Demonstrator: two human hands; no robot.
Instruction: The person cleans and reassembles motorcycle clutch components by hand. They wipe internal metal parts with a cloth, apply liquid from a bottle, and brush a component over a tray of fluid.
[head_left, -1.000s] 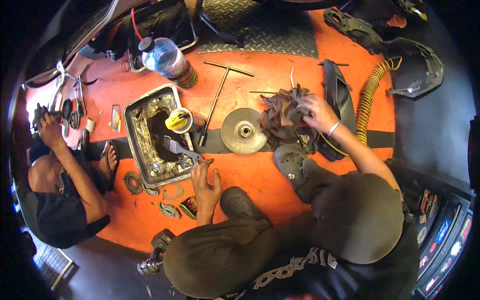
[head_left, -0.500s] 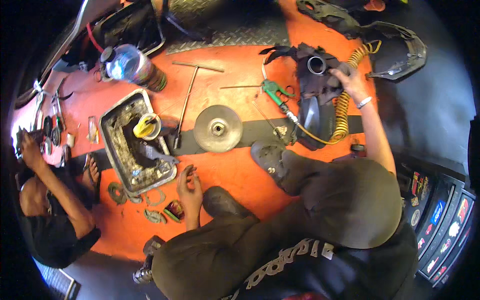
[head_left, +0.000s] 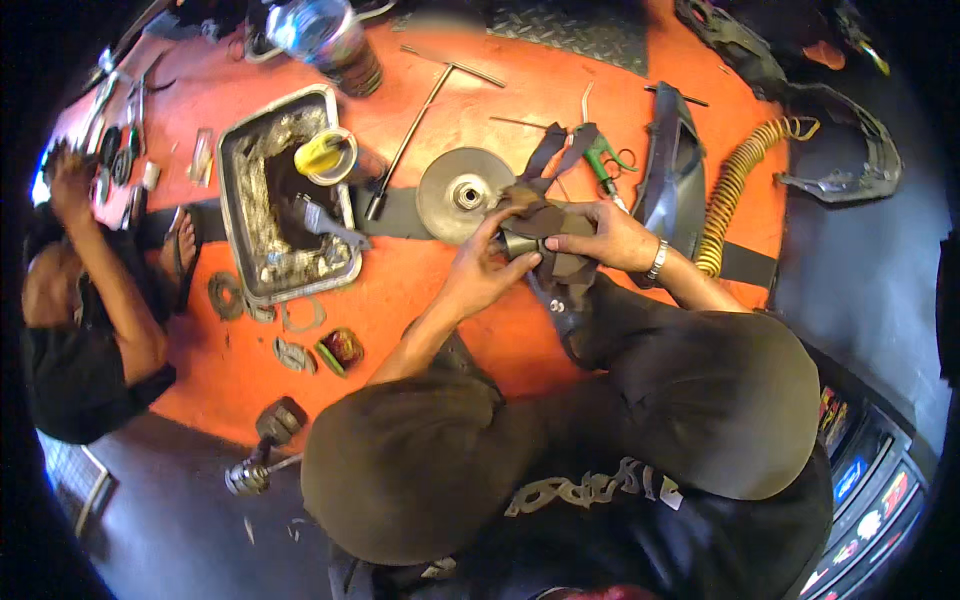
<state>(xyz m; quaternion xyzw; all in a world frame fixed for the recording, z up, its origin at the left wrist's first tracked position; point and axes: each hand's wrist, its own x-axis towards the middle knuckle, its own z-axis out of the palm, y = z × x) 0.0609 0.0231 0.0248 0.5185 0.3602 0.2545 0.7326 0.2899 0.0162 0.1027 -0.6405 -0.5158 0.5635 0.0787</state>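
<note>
Above my lap, my left hand (head_left: 482,275) grips a short grey metal sleeve (head_left: 519,243) between thumb and fingers. Closed round a dark brown rag (head_left: 548,218), my right hand (head_left: 612,238) presses it against the sleeve, thumb on top. Loose strips of the rag hang past the far side of my hands. Just beyond my left hand lies a round metal pulley disc (head_left: 462,196) with a hub in its centre, partly covered by the rag. The fingers on the sleeve's far side are partly hidden.
A dirty metal tray (head_left: 232,200) holds a brush (head_left: 330,220) and a cup with something yellow. Beyond are a T-handle wrench (head_left: 425,115) and a bottle (head_left: 345,60). Right: a green air gun (head_left: 605,160), yellow coiled hose (head_left: 740,180), black panel (head_left: 672,165). Another person (head_left: 110,290) works left.
My right hand has brought the rag and metal sleeve from the right to above my lap. My left hand has risen from beside the tray and taken hold of the sleeve. The view has shifted.
</note>
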